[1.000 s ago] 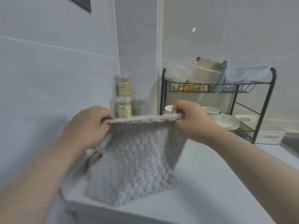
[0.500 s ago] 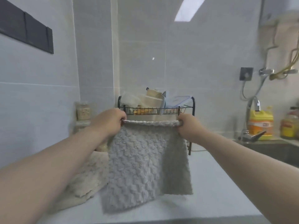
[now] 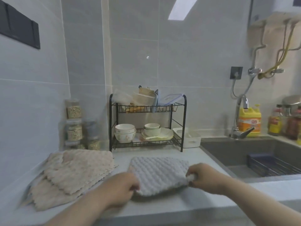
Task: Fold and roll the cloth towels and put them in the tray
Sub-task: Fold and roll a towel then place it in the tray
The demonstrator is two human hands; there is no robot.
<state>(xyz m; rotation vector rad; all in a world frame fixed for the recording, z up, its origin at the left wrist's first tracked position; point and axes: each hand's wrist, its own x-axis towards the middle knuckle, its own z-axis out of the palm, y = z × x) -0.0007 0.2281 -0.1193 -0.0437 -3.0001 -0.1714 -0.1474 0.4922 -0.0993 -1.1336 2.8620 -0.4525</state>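
A grey bubble-textured towel (image 3: 158, 173) lies flat on the countertop (image 3: 162, 207) in front of me. My left hand (image 3: 121, 189) grips its near left corner. My right hand (image 3: 204, 177) pinches its near right corner, slightly lifted. A stack of beige towels (image 3: 73, 175) with scalloped edges lies to the left on the counter. A white plastic tray (image 3: 189, 139) stands at the back, right of the dish rack.
A black two-tier dish rack (image 3: 147, 126) with bowls and plates stands against the wall. Jars (image 3: 74, 123) are stacked in the left corner. A dark sink (image 3: 250, 154) with a faucet (image 3: 239, 118) and a yellow detergent bottle (image 3: 250, 122) lies to the right.
The grey towel hung in the air from both hands; now it lies flat on the counter, with both hands lowered to its near corners.
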